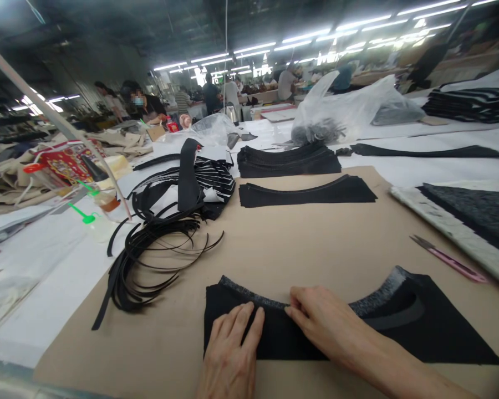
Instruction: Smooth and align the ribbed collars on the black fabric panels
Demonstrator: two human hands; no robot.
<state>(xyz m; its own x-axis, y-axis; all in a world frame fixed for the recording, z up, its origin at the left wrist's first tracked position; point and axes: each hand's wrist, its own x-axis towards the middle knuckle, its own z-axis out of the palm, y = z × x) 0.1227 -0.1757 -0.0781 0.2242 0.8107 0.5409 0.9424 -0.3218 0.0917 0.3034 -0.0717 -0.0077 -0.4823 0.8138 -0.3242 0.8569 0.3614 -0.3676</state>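
At the lower centre of the frame lay a black fabric piece (449,335), with a grey strip (376,299) along its curved edge. The left hand (235,338) rested flat on it; the right hand (322,316), just apart, seemed to pinch the strip between thumb and fingertips. Pink-handled snips (451,258) lay at right, black strips (127,280) at left.

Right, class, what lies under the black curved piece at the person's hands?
Brown sheeting shows around the black curved piece, so probably runs beneath it. Anything directly underneath is covered; the left hand and right hand hide parts of the piece too.
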